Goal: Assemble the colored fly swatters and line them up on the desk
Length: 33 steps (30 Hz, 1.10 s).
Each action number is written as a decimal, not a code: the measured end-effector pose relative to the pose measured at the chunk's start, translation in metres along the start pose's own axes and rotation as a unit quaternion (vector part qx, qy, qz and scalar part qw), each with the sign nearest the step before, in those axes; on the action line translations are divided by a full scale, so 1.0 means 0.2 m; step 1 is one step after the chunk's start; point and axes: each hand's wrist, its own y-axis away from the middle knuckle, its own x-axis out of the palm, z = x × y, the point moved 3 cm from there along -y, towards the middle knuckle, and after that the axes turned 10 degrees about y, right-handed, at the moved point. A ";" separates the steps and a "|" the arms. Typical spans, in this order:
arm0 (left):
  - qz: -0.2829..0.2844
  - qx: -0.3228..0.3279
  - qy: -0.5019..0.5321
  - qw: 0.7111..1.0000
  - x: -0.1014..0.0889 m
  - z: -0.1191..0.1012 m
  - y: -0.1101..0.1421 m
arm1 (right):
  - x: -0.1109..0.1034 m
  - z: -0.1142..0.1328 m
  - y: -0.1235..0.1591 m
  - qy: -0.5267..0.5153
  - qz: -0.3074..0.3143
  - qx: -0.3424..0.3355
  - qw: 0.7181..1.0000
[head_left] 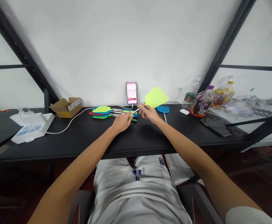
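A yellow-green fly swatter [156,97] is held up over the black table, its perforated head tilted to the upper right. My left hand [123,121] is closed round the handle end. At the neck, close below the head, the fingers of my right hand [149,113] pinch the metal shaft. Behind my left hand lies a pile of fly swatters [102,109] in yellow-green, blue, red and green, heads to the left. A single blue fly swatter [163,109] rests on the table just beyond my right hand, its handle partly hidden by my forearm.
A lit phone [131,93] leans on the wall with a cable. To the left are an open cardboard box [67,107] and a white device [33,126] with cords. Bottles [201,102], a white case [184,111] and a dark phone [215,127] are at the right.
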 end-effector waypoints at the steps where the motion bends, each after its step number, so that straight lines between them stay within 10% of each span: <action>1: 0.001 0.002 0.001 1.000 0.00 0.00 0.00 | 0.00 0.00 0.00 0.002 -0.001 0.003 1.000; 14: -0.021 -0.036 -0.014 0.999 0.01 0.08 -0.01 | -0.37 -0.01 -0.10 0.119 -0.269 0.014 0.956; 19: -0.010 0.011 -0.003 1.000 0.03 0.09 -0.01 | -0.46 -0.07 -0.11 0.453 -0.151 0.097 0.874; 27: 0.012 0.018 0.024 0.999 0.03 0.09 -0.01 | -0.43 -0.20 -0.10 0.501 -0.113 0.157 0.844; 33: 0.021 0.024 0.020 0.999 0.03 0.08 0.00 | -0.46 -0.21 -0.11 0.460 -0.129 0.110 0.872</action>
